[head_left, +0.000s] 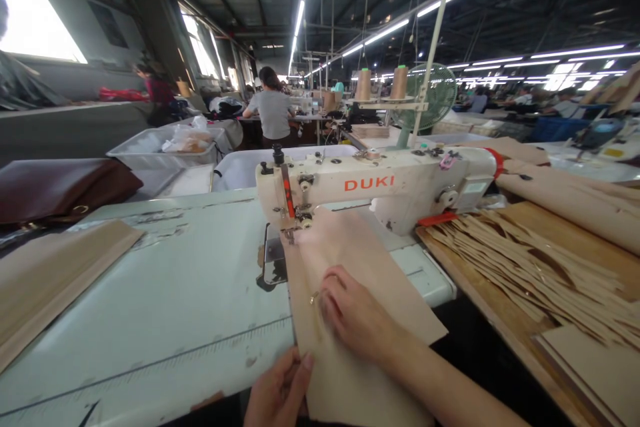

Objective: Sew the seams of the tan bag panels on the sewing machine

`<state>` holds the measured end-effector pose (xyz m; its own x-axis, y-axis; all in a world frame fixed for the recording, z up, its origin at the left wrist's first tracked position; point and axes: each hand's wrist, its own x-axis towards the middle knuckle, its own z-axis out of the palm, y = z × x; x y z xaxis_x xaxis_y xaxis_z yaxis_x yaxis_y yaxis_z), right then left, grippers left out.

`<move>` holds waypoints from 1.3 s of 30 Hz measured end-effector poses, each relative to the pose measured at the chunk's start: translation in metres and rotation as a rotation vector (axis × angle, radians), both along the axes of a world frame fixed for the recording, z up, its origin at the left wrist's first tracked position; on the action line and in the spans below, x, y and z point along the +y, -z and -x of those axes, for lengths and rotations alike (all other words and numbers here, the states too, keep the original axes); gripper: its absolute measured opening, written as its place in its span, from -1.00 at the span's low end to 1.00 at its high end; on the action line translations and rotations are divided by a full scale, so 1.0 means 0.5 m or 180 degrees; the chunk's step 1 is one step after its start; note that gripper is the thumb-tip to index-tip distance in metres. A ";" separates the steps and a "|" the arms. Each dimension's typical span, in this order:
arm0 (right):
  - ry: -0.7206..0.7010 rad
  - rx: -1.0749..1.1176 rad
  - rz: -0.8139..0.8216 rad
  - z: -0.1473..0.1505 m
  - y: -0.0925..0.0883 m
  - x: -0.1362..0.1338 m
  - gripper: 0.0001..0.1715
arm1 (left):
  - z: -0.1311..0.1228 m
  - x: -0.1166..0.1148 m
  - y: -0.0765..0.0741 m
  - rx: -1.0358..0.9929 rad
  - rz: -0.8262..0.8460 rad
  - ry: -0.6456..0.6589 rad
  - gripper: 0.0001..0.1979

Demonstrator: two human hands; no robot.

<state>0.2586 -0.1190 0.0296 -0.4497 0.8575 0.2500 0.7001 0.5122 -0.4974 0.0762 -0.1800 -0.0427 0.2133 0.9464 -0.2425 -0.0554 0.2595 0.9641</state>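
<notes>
A tan leather piece lies on the pale green sewing table, its far end under the needle of the white DUKI sewing machine. My right hand presses down on the middle of the piece, fingers curled and held together. Near the table's front edge, my left hand pinches the piece's near left edge between thumb and fingers. A small gold ring shows on the piece by my right fingertips.
A stack of tan panels lies at the left and a brown bag behind it. Several cut tan strips fill a wooden board at the right. Thread cones, a fan, white bins and a seated person are beyond.
</notes>
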 end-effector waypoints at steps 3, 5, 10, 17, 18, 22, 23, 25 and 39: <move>-0.0733 0.0128 0.0252 -0.035 -0.019 -0.043 -0.44 | -0.007 0.002 -0.031 -0.0386 0.0179 -0.0047 -0.47; -0.1194 -0.0090 0.0327 -0.045 -0.013 -0.073 -0.03 | -0.008 0.005 -0.044 -0.0511 0.0235 -0.0062 -0.44; -0.0884 0.0166 0.0328 -0.031 0.018 -0.090 -0.43 | 0.009 0.003 -0.051 -0.0456 0.0507 -0.0170 -0.37; -0.0434 0.0572 0.0919 -0.027 -0.005 -0.050 -0.62 | 0.013 -0.001 -0.054 -0.0187 0.0709 -0.0327 -0.25; -0.0437 0.0595 0.0924 -0.026 -0.007 -0.052 -0.63 | 0.008 0.001 -0.052 -0.0204 0.0686 -0.0320 -0.27; -0.0638 0.0670 0.0779 -0.016 -0.014 -0.063 -0.71 | -0.003 0.005 -0.043 -0.0253 0.0640 -0.0354 -0.38; -0.0709 0.0672 0.0736 -0.014 -0.014 -0.065 -0.73 | -0.004 0.005 -0.042 -0.0266 0.0632 -0.0344 -0.42; -0.0811 0.0676 0.0661 -0.011 -0.009 -0.068 -0.74 | -0.003 0.004 -0.042 -0.0302 0.0624 -0.0302 -0.48; -0.0810 0.0555 -0.1011 0.000 0.073 -0.079 -0.71 | 0.071 0.011 -0.049 0.1279 -0.0797 0.0446 -0.65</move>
<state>0.2588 -0.1586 -0.0070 -0.5642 0.5933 0.5742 0.4515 0.8039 -0.3870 0.0405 -0.1747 -0.0181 0.2790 0.9550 -0.1003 0.3525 -0.0047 0.9358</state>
